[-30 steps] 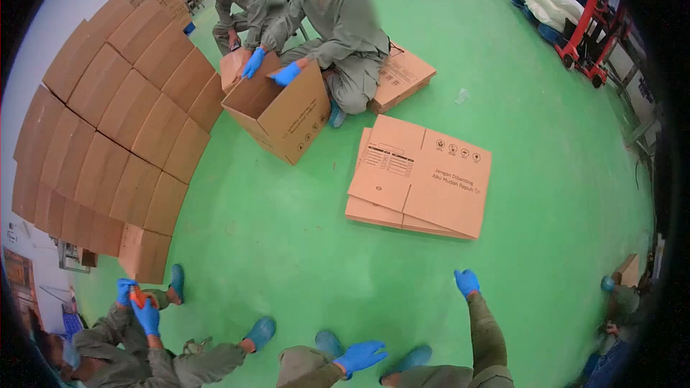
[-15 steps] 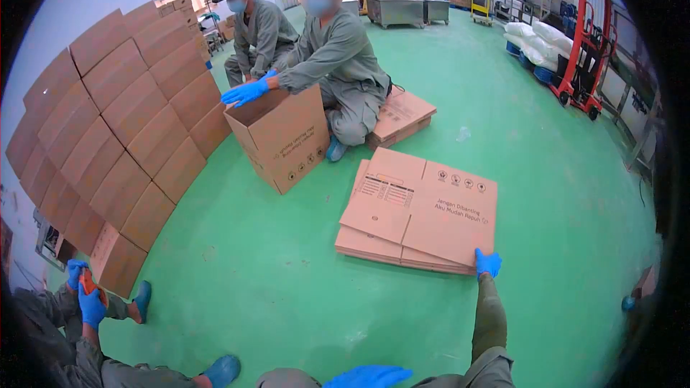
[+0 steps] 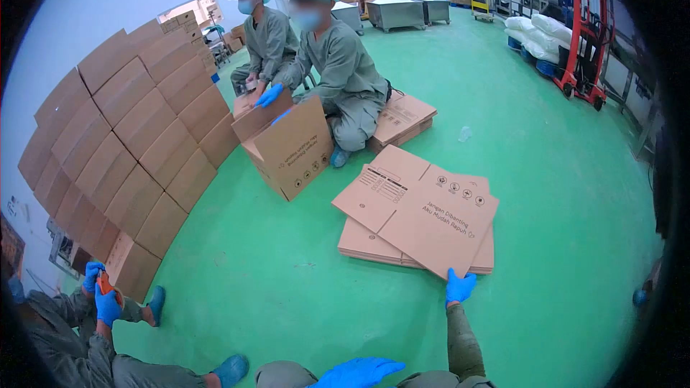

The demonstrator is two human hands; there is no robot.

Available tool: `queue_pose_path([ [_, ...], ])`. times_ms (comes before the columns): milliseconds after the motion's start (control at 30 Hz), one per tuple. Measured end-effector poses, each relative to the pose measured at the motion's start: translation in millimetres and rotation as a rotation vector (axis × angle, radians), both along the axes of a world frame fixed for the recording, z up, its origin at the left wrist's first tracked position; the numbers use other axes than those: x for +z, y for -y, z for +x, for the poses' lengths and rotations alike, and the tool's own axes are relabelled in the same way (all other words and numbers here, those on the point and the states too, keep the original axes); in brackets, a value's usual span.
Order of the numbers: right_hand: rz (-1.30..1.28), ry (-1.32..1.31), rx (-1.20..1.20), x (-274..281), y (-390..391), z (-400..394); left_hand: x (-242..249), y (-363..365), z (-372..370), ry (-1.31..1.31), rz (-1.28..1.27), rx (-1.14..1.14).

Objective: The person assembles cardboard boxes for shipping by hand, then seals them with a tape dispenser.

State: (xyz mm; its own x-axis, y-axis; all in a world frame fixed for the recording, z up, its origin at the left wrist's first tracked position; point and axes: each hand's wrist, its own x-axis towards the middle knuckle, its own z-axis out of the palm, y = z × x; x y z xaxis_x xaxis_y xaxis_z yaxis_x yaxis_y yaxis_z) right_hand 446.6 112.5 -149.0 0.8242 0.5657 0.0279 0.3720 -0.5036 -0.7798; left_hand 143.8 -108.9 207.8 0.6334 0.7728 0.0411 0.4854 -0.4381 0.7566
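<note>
A flat folded carton (image 3: 438, 208) lies askew on top of a stack of flat cartons (image 3: 374, 246) on the green floor. My right hand (image 3: 460, 287), in a blue glove, grips the near corner of that top carton. At the bottom edge of the view, my left hand (image 3: 359, 373), also blue-gloved, rests near my knees with its fingers stretched out and nothing in it. Beyond the stack, a kneeling co-worker (image 3: 345, 75) has gloved hands at an upright carton (image 3: 295, 147).
A wall of stacked boxes (image 3: 136, 136) rises at the left. A seated person (image 3: 72, 330) at lower left holds an orange tool (image 3: 106, 284). Another co-worker (image 3: 269, 39) sits behind. More flat cartons (image 3: 406, 118) lie behind the kneeling person. A red lifter (image 3: 578, 43) stands at right.
My right hand has moved left and nearer, turning the top carton askew on the stack. The kneeling co-worker's hands have moved down onto the upright carton's flaps.
</note>
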Motion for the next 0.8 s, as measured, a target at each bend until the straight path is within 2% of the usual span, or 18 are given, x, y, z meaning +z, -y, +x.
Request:
queue_pose_path([
  [33,0.171,-0.229,-0.005,-52.1,-12.3,0.6,-0.4,-0.9,-0.5,-0.008,-0.009,0.006],
  [67,0.340,-0.457,-0.009,-63.6,-17.0,-3.9,-1.4,-0.8,-0.4,-0.014,-0.019,0.013],
  [100,0.311,-0.610,0.065,-72.3,-18.4,3.1,0.5,0.3,-1.1,-0.052,-0.042,-0.004],
  [167,0.244,-0.918,0.210,-48.4,-9.9,6.8,6.4,2.0,-8.3,-0.130,-0.093,-0.044],
  [267,0.127,-1.100,0.505,-22.9,13.1,-9.3,-1.3,-4.5,-19.4,-0.300,-0.124,-0.091],
  [333,0.099,-1.180,0.636,29.3,47.3,-53.2,-13.1,-24.3,-42.7,-0.310,-0.314,-0.082],
  [400,0.039,-1.307,0.775,52.5,86.1,-93.6,-56.4,-60.2,-73.4,-0.201,-0.546,0.006],
  [467,-0.029,-1.389,0.801,85.6,131.8,-132.3,-72.5,-100.4,-87.7,-0.148,-0.863,0.370],
  [533,-0.157,-1.615,0.892,62.1,167.4,-156.9,-147.5,-119.1,-109.1,-0.301,-0.820,0.592],
  [633,-0.179,-1.737,0.916,97.9,208.8,-170.4,-220.7,-114.5,-98.5,0.677,-1.056,0.723],
  [733,-0.343,-1.703,1.024,93.8,226.9,-167.1,-282.8,-122.2,-108.7,0.680,-0.748,0.906],
  [767,-0.421,-1.663,1.137,97.7,230.6,-163.9,-266.7,-114.8,-104.3,0.630,-0.658,0.913],
  [800,-0.497,-1.615,1.251,110.1,227.9,-157.3,-223.0,-110.0,-93.8,0.583,-0.566,0.915],
])
